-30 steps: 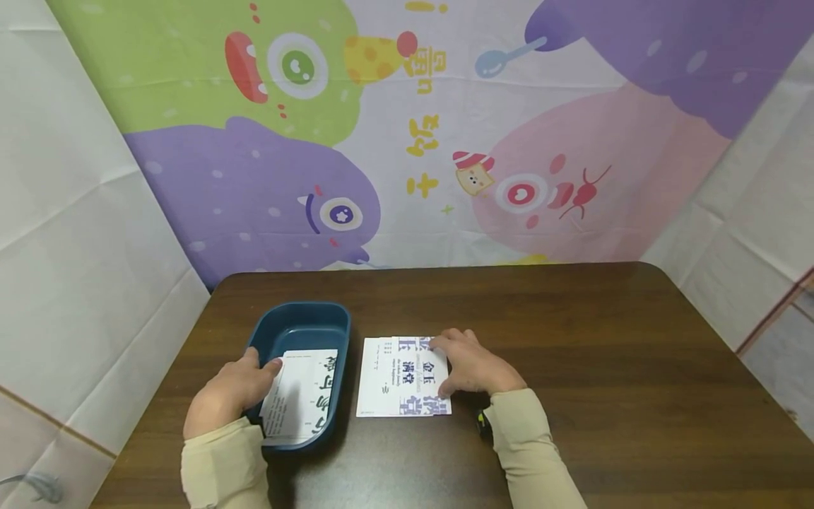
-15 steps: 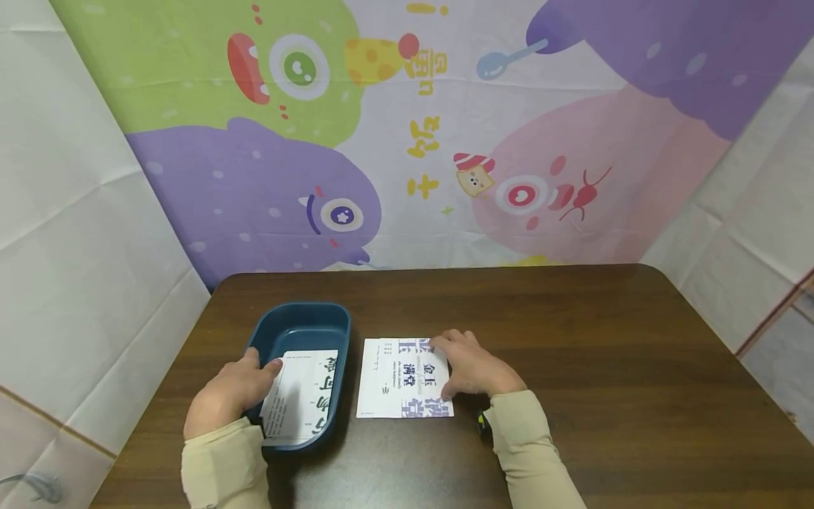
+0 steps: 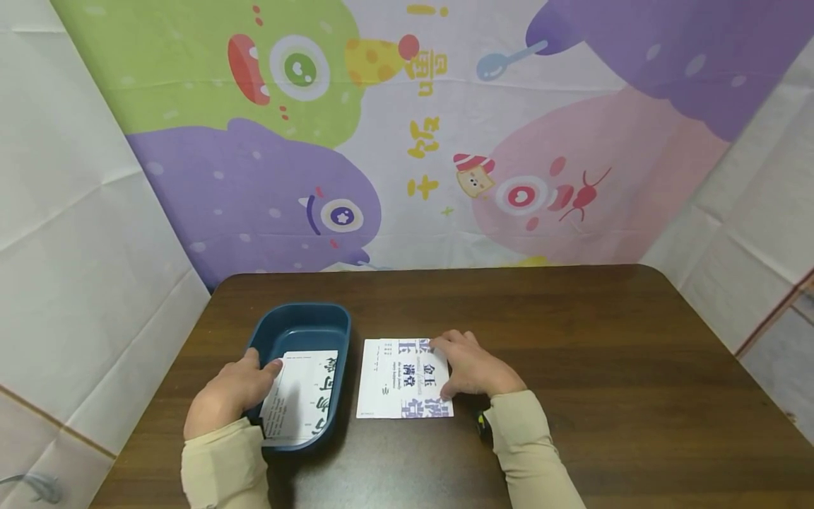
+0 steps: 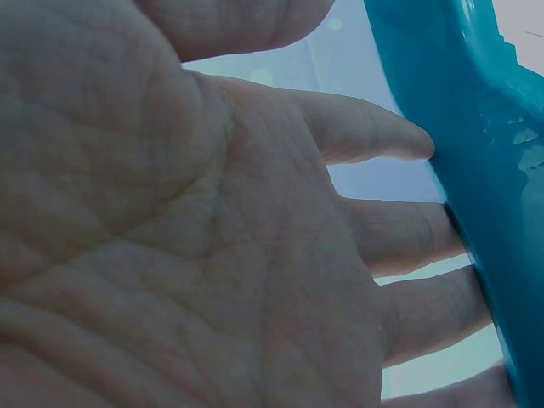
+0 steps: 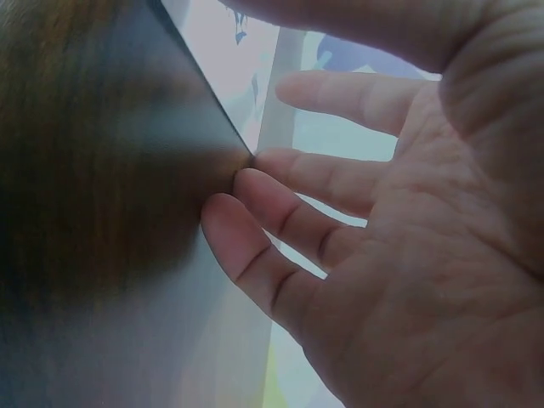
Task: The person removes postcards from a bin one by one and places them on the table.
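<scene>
A dark blue oblong tray (image 3: 308, 318) sits on the left of the table, with white printed cards (image 3: 299, 399) lying in its near part. My left hand (image 3: 225, 396) rests at its left side, the thumb over the rim by the cards. In the left wrist view, straight fingers (image 4: 416, 229) touch the outer wall. Right of the tray lies a white card (image 3: 380, 385) with purple characters, on top of another whose edge barely shows. My right hand (image 3: 480, 367) rests at its right edge, index finger at the far corner, thumb near the lower part. In the right wrist view the fingertips (image 5: 234, 234) touch the table.
The brown wooden table (image 3: 572, 318) has rounded far corners. Behind it hangs a cloth (image 3: 407, 219) printed with cartoon creatures. White sheets (image 3: 95, 177) cover both sides. A small dark thing (image 3: 483, 424) with a yellow-green spot shows at the right sleeve.
The purple-lettered card has shifted very slightly to the right and nearer, and its right part lines up differently over the one below. Both hands keep almost the same place.
</scene>
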`<action>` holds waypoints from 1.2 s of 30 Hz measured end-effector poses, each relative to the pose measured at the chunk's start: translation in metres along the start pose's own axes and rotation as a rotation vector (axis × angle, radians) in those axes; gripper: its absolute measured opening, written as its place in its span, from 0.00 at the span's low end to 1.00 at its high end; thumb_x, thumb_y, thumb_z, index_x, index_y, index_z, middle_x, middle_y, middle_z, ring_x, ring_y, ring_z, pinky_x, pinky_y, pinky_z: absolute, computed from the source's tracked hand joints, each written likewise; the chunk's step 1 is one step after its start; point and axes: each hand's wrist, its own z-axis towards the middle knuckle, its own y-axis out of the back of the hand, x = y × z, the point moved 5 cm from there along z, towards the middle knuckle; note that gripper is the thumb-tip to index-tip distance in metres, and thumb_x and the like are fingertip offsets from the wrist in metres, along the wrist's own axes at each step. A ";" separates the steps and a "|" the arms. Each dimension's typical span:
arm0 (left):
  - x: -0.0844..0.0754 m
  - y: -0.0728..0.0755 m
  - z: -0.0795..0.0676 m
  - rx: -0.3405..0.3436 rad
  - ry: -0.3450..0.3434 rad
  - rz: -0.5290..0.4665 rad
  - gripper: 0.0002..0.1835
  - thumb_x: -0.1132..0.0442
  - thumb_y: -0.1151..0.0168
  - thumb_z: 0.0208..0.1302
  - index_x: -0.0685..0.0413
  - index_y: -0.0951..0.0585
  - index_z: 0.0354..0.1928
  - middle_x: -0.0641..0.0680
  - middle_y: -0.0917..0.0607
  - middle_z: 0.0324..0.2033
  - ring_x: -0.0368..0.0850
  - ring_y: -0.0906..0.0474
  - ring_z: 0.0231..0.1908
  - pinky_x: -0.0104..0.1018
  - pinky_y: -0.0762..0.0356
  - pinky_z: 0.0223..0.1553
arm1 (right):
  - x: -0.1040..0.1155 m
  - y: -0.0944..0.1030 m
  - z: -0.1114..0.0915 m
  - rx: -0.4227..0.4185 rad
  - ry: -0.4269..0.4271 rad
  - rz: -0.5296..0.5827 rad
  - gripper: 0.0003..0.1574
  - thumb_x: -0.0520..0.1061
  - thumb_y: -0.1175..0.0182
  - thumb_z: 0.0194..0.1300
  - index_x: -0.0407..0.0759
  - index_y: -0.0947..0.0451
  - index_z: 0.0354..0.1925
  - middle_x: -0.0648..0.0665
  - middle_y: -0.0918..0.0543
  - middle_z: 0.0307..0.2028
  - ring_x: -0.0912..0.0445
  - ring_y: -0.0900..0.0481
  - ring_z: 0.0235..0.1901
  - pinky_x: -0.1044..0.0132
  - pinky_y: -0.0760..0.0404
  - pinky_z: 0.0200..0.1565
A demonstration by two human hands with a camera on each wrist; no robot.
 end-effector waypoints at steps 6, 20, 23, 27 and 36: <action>0.001 0.001 -0.001 -0.015 -0.015 0.017 0.45 0.43 0.62 0.79 0.78 0.59 0.75 0.82 0.50 0.72 0.83 0.47 0.71 0.75 0.39 0.66 | 0.020 0.017 -0.008 -0.045 -0.013 -0.050 0.47 0.48 0.24 0.56 0.39 0.31 0.70 0.37 0.29 0.69 0.41 0.34 0.68 0.43 0.26 0.66; -0.002 0.004 0.000 -0.019 -0.060 0.032 0.45 0.44 0.62 0.79 0.80 0.57 0.75 0.83 0.48 0.72 0.83 0.44 0.69 0.74 0.37 0.65 | 0.209 -0.058 0.042 -0.164 0.317 -0.517 0.32 0.66 0.35 0.65 0.53 0.21 0.60 0.50 0.17 0.53 0.56 0.20 0.50 0.63 0.16 0.45; 0.002 0.001 0.000 -0.017 -0.069 0.014 0.45 0.44 0.62 0.79 0.80 0.57 0.75 0.82 0.49 0.72 0.82 0.47 0.71 0.74 0.40 0.67 | 0.210 -0.081 0.055 -0.100 0.198 -0.663 0.46 0.74 0.35 0.58 0.53 0.27 0.67 0.45 0.20 0.63 0.51 0.23 0.62 0.58 0.20 0.59; 0.004 -0.004 0.001 -0.009 -0.061 -0.019 0.45 0.43 0.61 0.79 0.79 0.58 0.75 0.81 0.51 0.73 0.82 0.50 0.72 0.74 0.42 0.68 | 0.202 -0.097 0.063 -0.062 0.071 -0.787 0.58 0.78 0.34 0.53 0.51 0.34 0.73 0.42 0.23 0.68 0.48 0.26 0.68 0.57 0.26 0.66; 0.003 0.001 0.003 -0.030 -0.051 -0.015 0.44 0.45 0.61 0.79 0.80 0.56 0.74 0.82 0.48 0.72 0.81 0.45 0.71 0.73 0.39 0.67 | 0.205 -0.088 0.069 -0.184 0.092 -0.645 0.46 0.69 0.26 0.49 0.51 0.23 0.61 0.48 0.24 0.48 0.55 0.27 0.45 0.64 0.22 0.41</action>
